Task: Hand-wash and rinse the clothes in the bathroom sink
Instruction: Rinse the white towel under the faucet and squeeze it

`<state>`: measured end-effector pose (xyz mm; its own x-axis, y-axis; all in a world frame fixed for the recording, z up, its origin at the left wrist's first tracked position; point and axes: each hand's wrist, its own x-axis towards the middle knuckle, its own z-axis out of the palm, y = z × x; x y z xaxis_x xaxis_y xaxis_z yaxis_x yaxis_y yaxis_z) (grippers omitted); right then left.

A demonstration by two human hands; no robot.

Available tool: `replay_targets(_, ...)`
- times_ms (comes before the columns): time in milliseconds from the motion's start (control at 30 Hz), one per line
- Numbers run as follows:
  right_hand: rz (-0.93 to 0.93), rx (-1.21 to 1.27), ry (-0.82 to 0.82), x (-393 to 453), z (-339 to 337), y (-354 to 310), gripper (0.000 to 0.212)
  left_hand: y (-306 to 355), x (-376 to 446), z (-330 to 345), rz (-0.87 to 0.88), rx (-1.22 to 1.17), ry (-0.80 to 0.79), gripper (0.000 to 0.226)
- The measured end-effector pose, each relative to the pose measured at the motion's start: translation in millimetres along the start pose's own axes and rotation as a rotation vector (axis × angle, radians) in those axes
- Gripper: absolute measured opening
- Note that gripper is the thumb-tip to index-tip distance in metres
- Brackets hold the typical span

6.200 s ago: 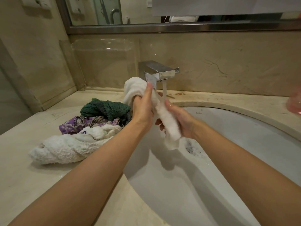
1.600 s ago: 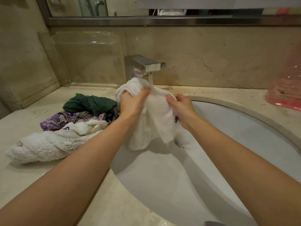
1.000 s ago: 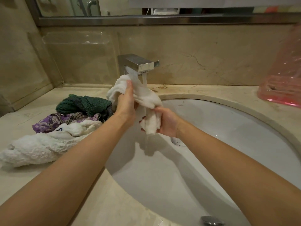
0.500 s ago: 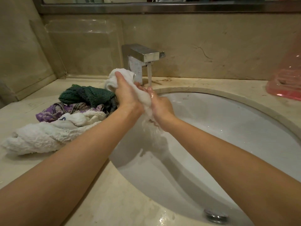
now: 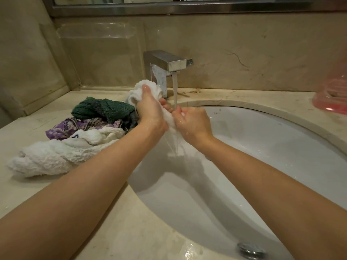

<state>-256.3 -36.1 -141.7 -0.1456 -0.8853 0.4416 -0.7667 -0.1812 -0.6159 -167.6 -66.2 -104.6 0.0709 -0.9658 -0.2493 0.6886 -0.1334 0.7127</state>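
Both hands squeeze a small white cloth (image 5: 139,90) over the far left part of the white sink (image 5: 272,147). My left hand (image 5: 150,111) grips its upper bunched end. My right hand (image 5: 193,121) is closed on the lower end, and water streams down from between the two hands. The square chrome tap (image 5: 167,61) runs, its stream landing on my right hand's fingers. On the counter to the left lie a dark green cloth (image 5: 103,109), a purple patterned cloth (image 5: 75,126) and a twisted white towel (image 5: 56,154).
A pink plastic container (image 5: 332,92) stands on the beige counter (image 5: 28,184) at the far right. A clear acrylic shelf (image 5: 95,32) hangs on the wall behind the clothes pile. The sink's drain fitting (image 5: 250,249) shows at the bottom edge.
The white cloth, spread wide between my hands earlier, is now bunched tight between them. My hands have come close together under the tap, and squeezed water runs into the sink.
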Motion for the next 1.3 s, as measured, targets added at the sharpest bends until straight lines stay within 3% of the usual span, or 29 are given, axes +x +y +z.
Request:
replay_targets(133, 0.181, 0.218, -0.224, -3.5, 3.8, 10.7, 0.048, -5.0, 7.0, -6.9, 0.128, 0.256, 0.052, 0.041)
replay_targets(267, 0.297, 0.306, -0.327, -2.9, 4.9, 18.3, 0.057, -7.7, 3.0, -6.2, 0.094, 0.412, -0.109, 0.039)
replay_targets(367, 0.432, 0.419, -0.22, 8.8, 4.2, 23.8, 0.055, -10.4, -9.8, -4.4, 0.103, 0.586, -0.228, 0.024)
replay_targets(467, 0.337, 0.353, -0.053, 18.6, -4.1, 35.3, 0.016, -11.0, -15.1, -6.4, 0.127, 0.789, -0.347, 0.015)
replay_targets(600, 0.14, 0.41, -0.005, 21.1, -10.1, 44.5, 0.051, -3.2, -10.6, -10.8, 0.146, 0.859, -0.492, 0.008)
replay_targets(700, 0.036, 0.398, -0.128, 20.9, -9.9, 43.6, 0.068, -2.1, -7.6, -12.3, 0.106, 0.883, -0.532, 0.019)
replay_targets(900, 0.203, 0.769, -0.463, 17.1, -24.1, 42.5, 0.037, -4.1, -8.1, -12.0, -0.006, 0.897, -0.616, 0.06)
replay_targets(967, 0.244, 0.885, -0.536, 19.1, -26.2, 45.0, 0.032, -3.5, -6.3, -11.2, -0.02, 0.851, -0.583, 0.068)
replay_targets(1067, 0.261, 0.863, -0.53, 18.7, -25.9, 44.1, 0.025, -4.3, -4.4, -10.2, 0.003, 0.828, -0.476, 0.07)
replay_targets(1200, 0.331, 0.673, -0.286, 18.9, -16.5, 38.7, 0.018, -5.6, 2.6, -9.0, 0.064, 0.844, -0.32, 0.066)
replay_targets(1300, 0.356, 0.723, -0.185, 19.8, -16.7, 32.0, 0.018, -3.6, 3.0, -10.1, 0.112, 0.851, -0.217, 0.062)
